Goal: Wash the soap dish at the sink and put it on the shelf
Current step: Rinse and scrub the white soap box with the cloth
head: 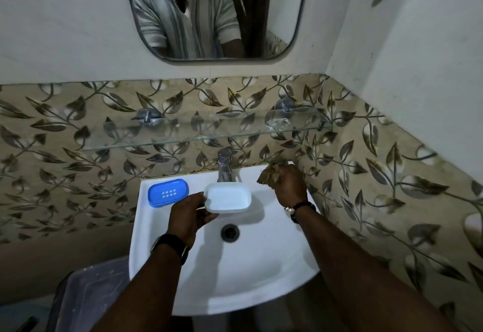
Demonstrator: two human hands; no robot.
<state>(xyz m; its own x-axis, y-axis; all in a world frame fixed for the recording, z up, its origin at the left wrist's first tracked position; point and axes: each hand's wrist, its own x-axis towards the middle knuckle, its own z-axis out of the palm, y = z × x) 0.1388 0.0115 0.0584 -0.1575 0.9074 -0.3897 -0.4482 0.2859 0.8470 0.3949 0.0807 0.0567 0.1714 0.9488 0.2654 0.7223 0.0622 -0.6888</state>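
Observation:
My left hand grips the left rim of a white soap dish tray and holds it over the white sink, just in front of the chrome tap. The blue slotted soap dish part lies on the sink's back left ledge. My right hand is closed on a brown crumpled cloth at the sink's back right corner. A glass shelf is fixed to the leaf-patterned wall above the tap.
The drain sits mid-basin. A mirror hangs above the shelf. A small clear item lies on the shelf's right end. A grey plastic bin stands at the lower left beside the sink. The right wall is close.

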